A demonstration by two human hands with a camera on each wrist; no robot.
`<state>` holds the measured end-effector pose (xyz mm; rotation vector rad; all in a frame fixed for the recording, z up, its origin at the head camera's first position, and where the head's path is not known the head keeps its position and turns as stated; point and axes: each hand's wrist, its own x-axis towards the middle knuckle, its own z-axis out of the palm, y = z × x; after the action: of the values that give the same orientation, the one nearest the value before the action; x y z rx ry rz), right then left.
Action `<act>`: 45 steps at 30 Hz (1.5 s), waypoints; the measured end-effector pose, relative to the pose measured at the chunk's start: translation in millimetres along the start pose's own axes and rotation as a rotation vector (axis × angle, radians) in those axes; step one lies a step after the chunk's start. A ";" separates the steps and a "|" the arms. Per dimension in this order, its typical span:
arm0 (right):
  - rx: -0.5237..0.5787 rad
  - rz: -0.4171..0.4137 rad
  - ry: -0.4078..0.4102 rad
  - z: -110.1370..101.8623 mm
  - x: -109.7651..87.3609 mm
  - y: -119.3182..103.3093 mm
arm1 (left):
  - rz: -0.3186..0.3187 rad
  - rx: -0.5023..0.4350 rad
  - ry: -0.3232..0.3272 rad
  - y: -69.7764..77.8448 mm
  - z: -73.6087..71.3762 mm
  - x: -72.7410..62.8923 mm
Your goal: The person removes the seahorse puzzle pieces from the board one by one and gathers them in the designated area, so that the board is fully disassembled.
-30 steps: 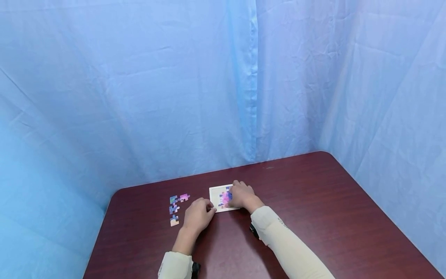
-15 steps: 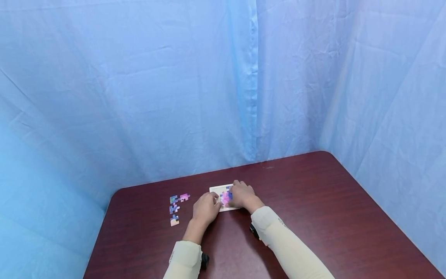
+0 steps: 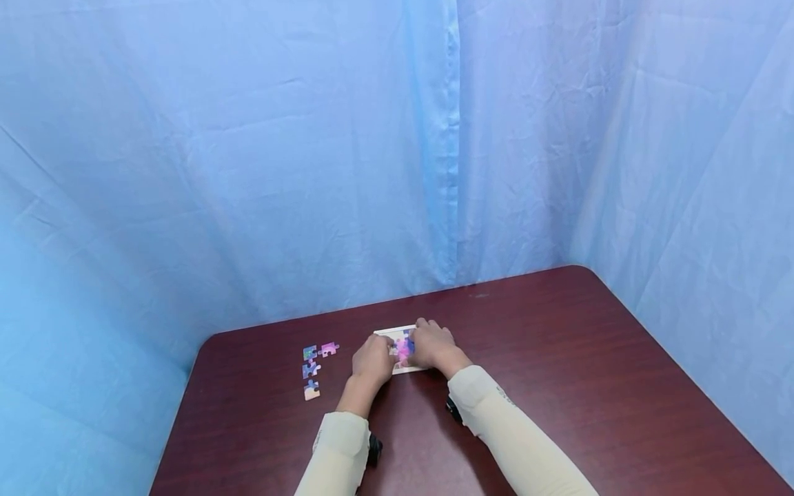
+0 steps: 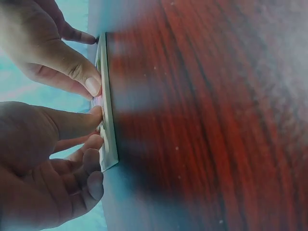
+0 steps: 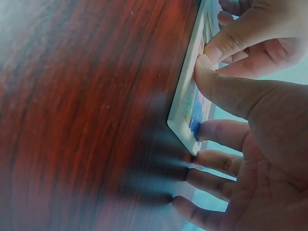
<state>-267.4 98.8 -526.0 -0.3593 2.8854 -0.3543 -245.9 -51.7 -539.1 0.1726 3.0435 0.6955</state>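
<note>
A shallow white puzzle tray (image 3: 395, 328) lies on the table with joined pink and blue jigsaw pieces (image 3: 404, 350) in it. At its left side, my left hand (image 3: 373, 357) has thumb and index finger together on a jigsaw piece, its other fingers curled. My right hand (image 3: 432, 346) covers the tray's right side. In the right wrist view, the right thumb (image 5: 231, 89) presses on the pieces beside the left thumb (image 5: 226, 45). The right index finger touches a blue piece (image 5: 196, 113), and the other fingers spread past the tray's corner. The fingers hide part of the puzzle.
Several loose jigsaw pieces (image 3: 310, 370) lie left of the tray, one of them pink (image 3: 329, 349). The dark red wooden table (image 3: 558, 358) has a rounded far corner. Blue cloth curtains (image 3: 279, 172) hang behind it and at both sides.
My left hand has moved right and slightly forward from the tray's near left corner to the pieces inside. The right hand has stayed in place over the tray. The loose pieces have not moved.
</note>
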 end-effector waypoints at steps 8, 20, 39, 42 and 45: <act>-0.006 0.001 0.002 -1.7 -1.6 -0.6 | -0.028 -0.022 0.002 1.8 -3.2 -0.9; -0.016 -0.003 -0.004 -3.3 -3.1 -1.0 | -0.027 -0.004 0.054 -3.8 -4.2 -4.5; -0.017 -0.008 -0.020 0.4 -3.0 -1.9 | -0.047 -0.018 0.139 -31.1 -23.8 -29.0; -0.023 -0.016 -0.015 0.9 -3.2 -1.0 | -0.068 -0.021 0.147 -38.8 -31.3 -35.7; -0.029 -0.015 -0.013 0.0 -3.4 0.2 | -0.081 -0.015 0.150 -47.2 -39.3 -40.8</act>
<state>-264.2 99.9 -525.4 -0.3865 2.8792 -0.3111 -211.8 -115.4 -524.6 -0.0031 3.1645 0.7589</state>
